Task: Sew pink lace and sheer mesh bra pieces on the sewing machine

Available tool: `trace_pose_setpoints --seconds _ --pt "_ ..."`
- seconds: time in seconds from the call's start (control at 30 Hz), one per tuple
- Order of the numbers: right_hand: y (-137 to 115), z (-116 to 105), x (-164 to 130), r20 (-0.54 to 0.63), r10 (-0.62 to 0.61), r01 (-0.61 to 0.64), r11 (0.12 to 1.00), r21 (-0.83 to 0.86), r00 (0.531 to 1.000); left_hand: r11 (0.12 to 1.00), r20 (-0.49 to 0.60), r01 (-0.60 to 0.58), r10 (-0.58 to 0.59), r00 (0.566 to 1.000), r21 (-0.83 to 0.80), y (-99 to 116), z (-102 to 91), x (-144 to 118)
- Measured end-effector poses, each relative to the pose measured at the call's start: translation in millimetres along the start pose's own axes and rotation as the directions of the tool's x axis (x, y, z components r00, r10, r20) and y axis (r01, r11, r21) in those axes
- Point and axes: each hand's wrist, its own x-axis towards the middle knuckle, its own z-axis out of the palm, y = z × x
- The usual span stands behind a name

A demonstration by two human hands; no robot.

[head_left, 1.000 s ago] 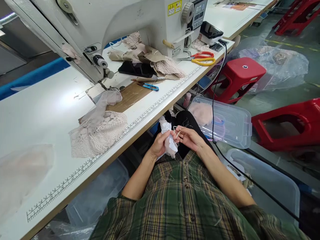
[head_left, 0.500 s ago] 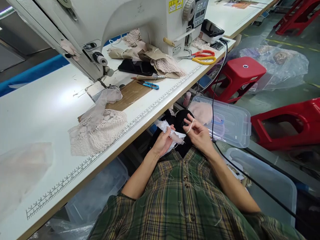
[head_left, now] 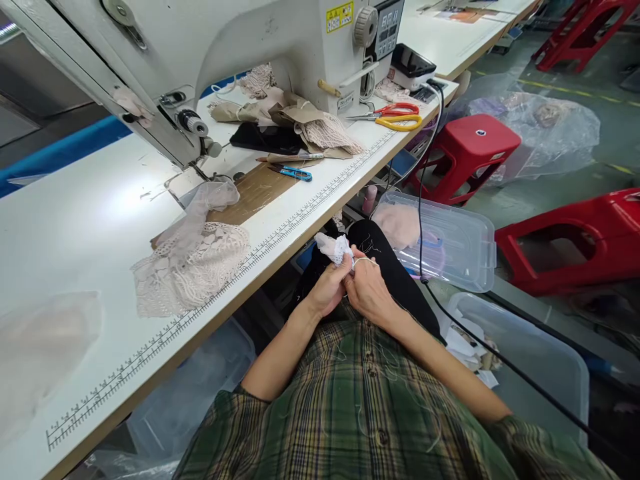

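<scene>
Both my hands meet low over my lap, just under the table edge. My left hand (head_left: 327,288) has its fingers pinched shut on a small white lace piece (head_left: 334,248), which sticks up out of them. My right hand (head_left: 367,288) presses close against it, fingers bent on a thin elastic loop (head_left: 367,261), I think to keep it tight. Up on the white table (head_left: 90,220) lies a bigger lace pile (head_left: 193,267) by the sewing machine (head_left: 240,40). A clear plastic box (head_left: 450,243) sits beside my knee.
</scene>
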Motion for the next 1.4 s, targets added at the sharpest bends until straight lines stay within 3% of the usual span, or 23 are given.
trace_pose_setpoints --seconds 0.1,0.17,0.23,0.3,0.4,0.47,0.57,0.67,0.77,0.83,0.87,0.93,1.0,1.03,1.1,1.17,1.27,1.33,1.4 --pt "0.8 -2.8 3.3 0.044 0.054 -0.06 0.985 0.162 0.998 0.993 0.048 0.006 -0.012 0.999 0.116 5.8 -0.6 -3.6" --pt "4.0 -5.7 5.3 0.13 0.092 -0.136 0.914 0.383 0.987 0.986 0.101 0.009 -0.026 0.995 0.164 11.0 -4.3 -5.8" --pt "8.6 -9.6 5.5 0.232 0.09 -0.22 0.746 0.629 0.969 0.987 0.154 0.045 -0.068 0.986 0.153 16.0 -11.9 -6.8" --pt "12.5 -13.3 3.4 0.322 0.061 -0.306 0.51 0.804 0.945 0.988 0.137 0.112 -0.127 0.982 0.11 19.2 -22.0 -6.6" --pt "12.1 -16.7 -1.0 0.437 -0.001 -0.43 0.175 0.886 0.899 0.975 0.05 0.193 -0.199 0.979 0.111 17.9 -34.8 -5.9" --pt "7.5 -18.0 -2.4 0.48 -0.067 -0.478 0.054 0.877 0.874 0.96 0.05 0.23 -0.241 0.969 0.161 14.7 -38.4 -6.1" --pt "-0.3 -17.2 -0.7 0.489 -0.168 -0.491 0.032 0.871 0.856 0.93 0.068 0.293 -0.315 0.947 0.223 14.1 -37.0 -5.9" --pt "-2.5 -12.4 2.7 0.452 -0.164 -0.445 0.079 0.892 0.877 0.93 -0.024 0.317 -0.319 0.948 0.188 25.2 -30.1 -3.3" --pt "2.1 -9.3 5.5 0.321 0.028 -0.322 0.142 0.936 0.947 0.99 -0.112 0.138 -0.133 0.985 0.039 41.0 -21.8 -3.1" --pt "7.4 -12.0 7.5 0.184 0.201 -0.234 0.264 0.936 0.962 0.988 -0.11 0.084 -0.069 0.991 0.133 46.2 -18.6 -6.5" --pt "10.6 -14.8 8.7 0.108 0.267 -0.202 0.354 0.913 0.958 0.954 -0.101 0.094 -0.067 0.993 0.286 46.3 -18.2 -8.7" --pt "17.1 -22.2 11.0 -0.008 0.323 -0.179 0.546 0.818 0.946 0.744 -0.093 0.105 -0.057 0.994 0.66 42.8 -19.2 -11.8" --pt "22.3 -29.2 11.7 0.01 0.302 -0.216 0.661 0.718 0.953 0.484 -0.096 0.087 -0.006 0.995 0.871 38.0 -20.7 -11.0" --pt "23.9 -31.7 11.0 0.076 0.292 -0.26 0.668 0.698 0.954 0.427 -0.103 0.088 0.012 0.995 0.9 36.0 -20.7 -9.1" --pt "24.7 -34.4 7.9 0.261 0.283 -0.38 0.564 0.733 0.923 0.476 -0.109 0.101 -0.011 0.994 0.874 33.3 -18.7 -3.8" --pt "23.5 -35.2 3.3 0.431 0.234 -0.487 0.312 0.816 0.872 0.595 -0.052 0.089 -0.08 0.995 0.799 31.1 -14.2 0.8" --pt "23.2 -36.2 -2.7 0.571 0.089 -0.564 -0.09 0.821 0.816 0.714 0.077 0.054 -0.15 0.986 0.698 25.6 -6.6 3.4" --pt "25.9 -36.0 -4.8 0.616 0.033 -0.6 -0.191 0.777 0.787 0.785 0.104 0.065 -0.163 0.981 0.616 20.0 -2.1 3.5" --pt "29.3 -33.5 -6.3 0.648 0.025 -0.635 -0.179 0.752 0.761 0.856 0.1 0.081 -0.153 0.983 0.511 14.2 2.2 4.0"
